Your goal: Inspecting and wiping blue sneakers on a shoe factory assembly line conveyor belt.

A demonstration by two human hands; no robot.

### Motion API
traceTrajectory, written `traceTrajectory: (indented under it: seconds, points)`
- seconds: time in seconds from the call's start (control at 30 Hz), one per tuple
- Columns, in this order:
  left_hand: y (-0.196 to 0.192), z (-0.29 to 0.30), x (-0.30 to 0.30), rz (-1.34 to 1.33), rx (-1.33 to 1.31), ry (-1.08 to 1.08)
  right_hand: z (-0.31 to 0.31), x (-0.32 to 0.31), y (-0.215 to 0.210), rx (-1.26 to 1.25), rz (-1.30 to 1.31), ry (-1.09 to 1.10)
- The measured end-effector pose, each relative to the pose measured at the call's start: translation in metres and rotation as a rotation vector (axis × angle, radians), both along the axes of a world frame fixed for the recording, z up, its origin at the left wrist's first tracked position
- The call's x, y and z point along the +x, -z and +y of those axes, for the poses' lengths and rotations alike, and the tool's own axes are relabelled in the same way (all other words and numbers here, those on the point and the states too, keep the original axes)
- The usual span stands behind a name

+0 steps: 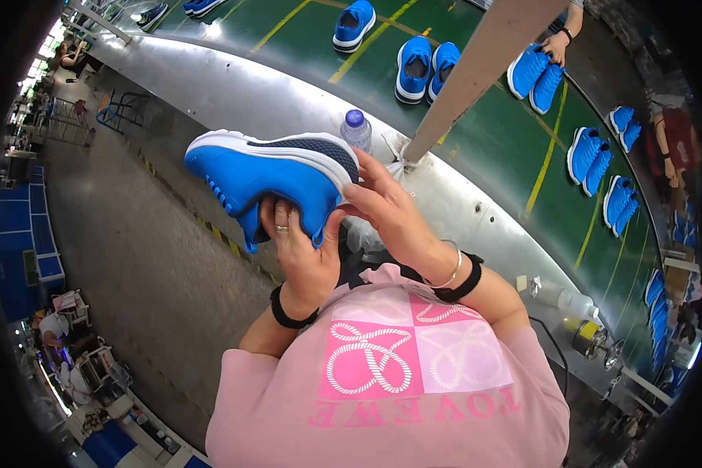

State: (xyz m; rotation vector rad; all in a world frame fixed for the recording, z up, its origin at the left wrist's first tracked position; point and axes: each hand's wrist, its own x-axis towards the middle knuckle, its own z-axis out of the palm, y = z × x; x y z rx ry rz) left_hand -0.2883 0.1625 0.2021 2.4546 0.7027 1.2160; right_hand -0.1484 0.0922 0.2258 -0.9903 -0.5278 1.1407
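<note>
holding one shoe sole-up, both hands at the heel half

got the blue shoe point(281, 171) up in the air, off the surface, toe pointing left, sole tipped up & away, opening facing down toward me. my left hand point(308, 261) is up inside the opening, fingers in the collar, thumb outside near the heel, so it's gripping the upper from below. my right hand point(394, 214) has the heel end, thumb on the white sole edge, fingers round the far side; exact fingertip contact there i can't tell.

step in hand, i'd say: steadying the shoe & going over the heel/sole join. next move prob calls for one hand to carry the wt while the other shifts, w/o squashing the soft collar or letting the toe end drop.

nearby: metal surface point(242, 86) just past the shoe, w/ a purple-capped bottle point(356, 131) right behind the heel, so mind that if swinging it. beyond, green belt point(300, 54) w/ more blue shoes point(413, 69), mostly in pairs; a co-worker's hand point(555, 48) is on one pair.
</note>
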Motion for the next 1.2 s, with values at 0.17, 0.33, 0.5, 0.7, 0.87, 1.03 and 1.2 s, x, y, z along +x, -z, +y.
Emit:
traceTrajectory:
  seconds: [0.17, 0.33, 0.5, 0.7, 0.87, 1.03, 1.2]
  points:
    - [0.0, -0.022, -0.002, 0.014, 0.048, -0.009, -0.008, -0.003, 0.0, 0.017, 0.05, -0.02]
    - [-0.002, -0.023, -0.001, -0.015, 0.009, -0.001, -0.014, 0.001, 0.0, 0.046, -0.016, -0.036]
    - [-0.001, -0.024, 0.002, -0.038, -0.024, -0.032, -0.011, 0.005, -0.011, -0.019, -0.047, -0.046]
    - [-0.005, -0.02, -0.001, -0.045, -0.043, -0.018, -0.006, 0.012, -0.005, -0.011, -0.137, -0.067]
    - [-0.007, -0.018, -0.001, -0.019, -0.024, -0.036, 0.0, 0.013, -0.017, -0.137, -0.138, -0.103]
    - [-0.011, -0.011, -0.003, -0.003, -0.073, -0.022, 0.002, 0.017, -0.003, -0.069, -0.084, -0.111]
    - [-0.009, -0.006, -0.005, 0.02, -0.122, -0.002, 0.005, 0.014, -0.001, -0.205, -0.355, -0.11]
